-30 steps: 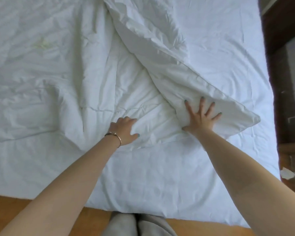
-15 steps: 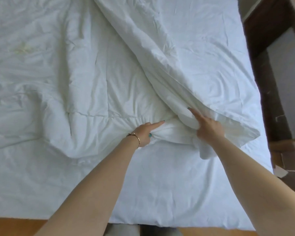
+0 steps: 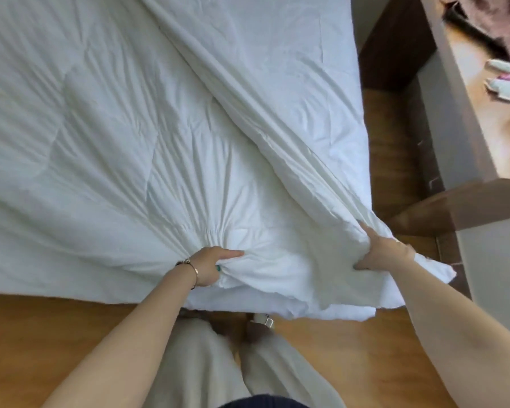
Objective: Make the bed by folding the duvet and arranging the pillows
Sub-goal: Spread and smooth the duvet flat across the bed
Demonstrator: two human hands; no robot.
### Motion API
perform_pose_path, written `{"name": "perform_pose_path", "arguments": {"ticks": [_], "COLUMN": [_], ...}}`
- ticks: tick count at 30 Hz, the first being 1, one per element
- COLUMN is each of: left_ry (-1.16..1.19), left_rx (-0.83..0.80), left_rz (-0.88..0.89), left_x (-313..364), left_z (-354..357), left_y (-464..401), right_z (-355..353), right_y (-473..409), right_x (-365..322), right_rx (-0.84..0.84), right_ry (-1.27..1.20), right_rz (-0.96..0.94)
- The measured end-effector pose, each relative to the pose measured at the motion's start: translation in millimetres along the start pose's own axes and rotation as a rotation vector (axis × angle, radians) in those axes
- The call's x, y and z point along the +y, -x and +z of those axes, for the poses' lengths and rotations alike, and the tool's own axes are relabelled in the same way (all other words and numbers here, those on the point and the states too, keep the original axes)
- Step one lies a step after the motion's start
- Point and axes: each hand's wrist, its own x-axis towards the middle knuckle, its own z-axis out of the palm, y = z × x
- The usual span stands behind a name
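A white quilted duvet [image 3: 124, 136] covers the bed and is stretched taut, with creases fanning out from my hands. My left hand [image 3: 209, 265], with a bracelet on the wrist, grips a bunch of the duvet near the bed's foot edge, its index finger pointing right. My right hand [image 3: 380, 251] grips the duvet's folded-over corner at the bed's right foot corner; cloth hangs past my wrist. A diagonal fold [image 3: 248, 92] runs from the top middle down to my right hand. No pillows are in view.
The mattress edge [image 3: 277, 306] ends just in front of my legs on a wooden floor [image 3: 42, 334]. A dark wooden desk [image 3: 465, 119] with small items stands close along the bed's right side, leaving a narrow floor gap.
Both hands went from pressing flat on the duvet to gripping it, and have pulled it toward the foot edge and right corner. The cloth is now taut; the view has shifted back.
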Motion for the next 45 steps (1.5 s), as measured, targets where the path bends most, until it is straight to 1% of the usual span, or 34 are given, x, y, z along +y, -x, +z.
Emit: {"name": "perform_pose_path", "arguments": {"ticks": [4,7,8,9,11,13,14,15,17,21,25,26,28,30,32,34,35,36,38,40,42,43,45], "left_ry": [-0.182,-0.387,-0.413,-0.397,-0.272,-0.154,-0.112,-0.081,-0.073,-0.121,-0.241,-0.276,-0.311,-0.303,-0.280,-0.215,-0.186,-0.184,-0.282,-0.433,-0.531,-0.565,-0.631], "left_rx": [-0.083,-0.114,-0.146,-0.178,-0.199,-0.115,-0.064,-0.020,0.024,0.076,0.146,0.165,0.229,0.375,0.590,0.782,0.833,0.843,0.754,0.638,0.573,0.576,0.665], "left_rz": [-0.077,-0.178,-0.219,-0.246,-0.257,-0.244,-0.242,-0.242,-0.256,-0.330,-0.354,-0.358,-0.317,-0.239,-0.182,-0.169,-0.173,-0.188,-0.275,-0.350,-0.341,-0.320,-0.265], "left_x": [-6,-9,-10,-11,-11,-14,-17,-24,-44,-116,-223,-251,-309,-362,-409,-459,-484,-509,-553,-587,-610,-617,-624], "left_z": [25,22,21,20,19,15,12,6,-8,-49,-102,-117,-149,-179,-207,-235,-250,-265,-296,-329,-357,-368,-384], "left_y": [9,2,-2,-5,-9,-9,-7,-3,8,42,82,93,111,126,137,142,143,143,143,136,124,116,104], "right_z": [41,67,75,79,82,81,81,80,79,79,97,104,121,136,145,151,153,156,161,163,161,158,151], "right_y": [5,4,5,6,9,12,13,15,19,35,63,71,87,102,115,126,129,130,127,115,98,90,81], "right_x": [41,39,30,19,-13,-51,-71,-94,-145,-268,-402,-436,-508,-579,-649,-712,-739,-761,-794,-813,-822,-826,-832], "right_rx": [-0.042,-0.181,-0.179,-0.139,0.007,0.145,0.184,0.195,0.154,0.057,0.000,-0.007,0.052,0.133,0.179,0.256,0.312,0.363,0.402,0.390,0.324,0.303,0.316], "right_ry": [-0.005,-0.058,-0.069,-0.082,-0.088,-0.038,-0.024,-0.028,-0.058,-0.129,-0.094,-0.060,0.035,0.081,0.028,0.020,0.056,0.095,0.139,0.114,0.096,0.108,0.116], "right_rz": [0.170,0.298,0.298,0.276,0.178,0.035,-0.041,-0.117,-0.248,-0.449,-0.626,-0.659,-0.708,-0.764,-0.837,-0.931,-0.972,-0.996,-0.944,-0.824,-0.730,-0.711,-0.713]}}
